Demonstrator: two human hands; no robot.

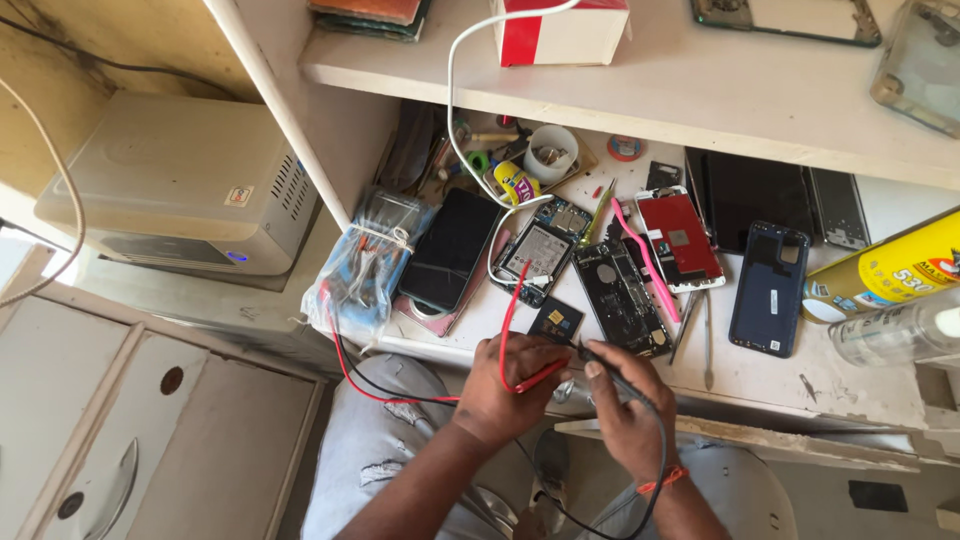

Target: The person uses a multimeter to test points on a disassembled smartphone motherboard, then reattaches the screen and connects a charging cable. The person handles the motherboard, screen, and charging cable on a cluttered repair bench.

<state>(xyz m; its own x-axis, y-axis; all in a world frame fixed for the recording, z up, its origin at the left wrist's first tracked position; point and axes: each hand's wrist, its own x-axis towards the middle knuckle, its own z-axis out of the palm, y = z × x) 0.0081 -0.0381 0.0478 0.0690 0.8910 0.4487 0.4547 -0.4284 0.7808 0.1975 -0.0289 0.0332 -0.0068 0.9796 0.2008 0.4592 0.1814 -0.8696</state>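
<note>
Bare forearms, no sleeves. Right wrist: thin orange band (662, 481). Legs: light grey jeans (375, 440), ripped and frayed at left knee.

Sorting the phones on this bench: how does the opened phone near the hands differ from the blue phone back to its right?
The opened phone shows bare dark internals; the blue phone back shows a smooth blue shell. The opened phone lies close to the right hand and left hand, which hold the black probe and red probe; the blue one lies apart. Both rest flat on the white bench.
</note>
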